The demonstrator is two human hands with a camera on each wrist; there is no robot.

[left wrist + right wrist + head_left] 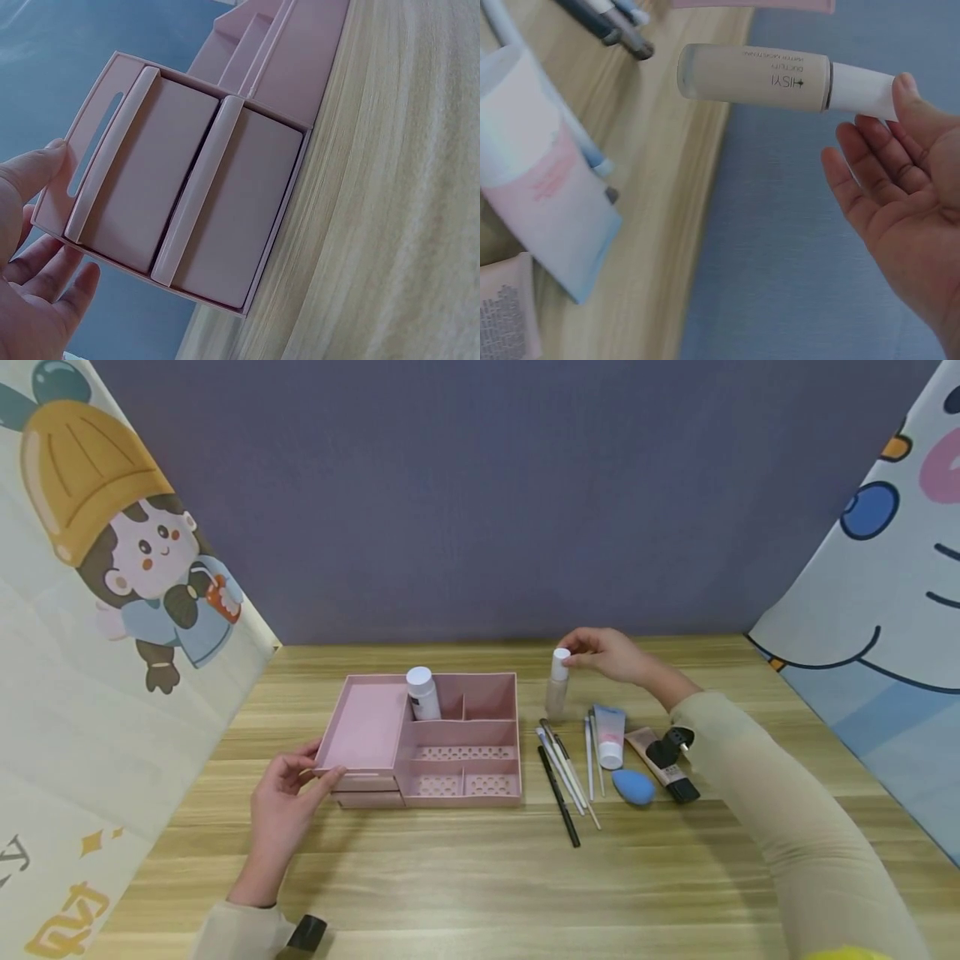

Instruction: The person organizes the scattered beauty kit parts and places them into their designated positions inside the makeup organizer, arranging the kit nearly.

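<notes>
My right hand pinches the white cap of a beige foundation bottle between thumb and fingers. In the right wrist view the bottle shows its printed label, with the other fingers loosely curved below the cap. At the left, my left hand holds the front corner of a pink makeup organizer, thumb on the front and fingers along the side. Two drawers fill that front in the left wrist view. A white-capped bottle stands upright in a back compartment of the organizer.
Right of the organizer lie several makeup brushes, a black pencil, a white-capped tube, a blue makeup sponge and a beige tube with a black cap. A dark grey panel rises behind the wooden table.
</notes>
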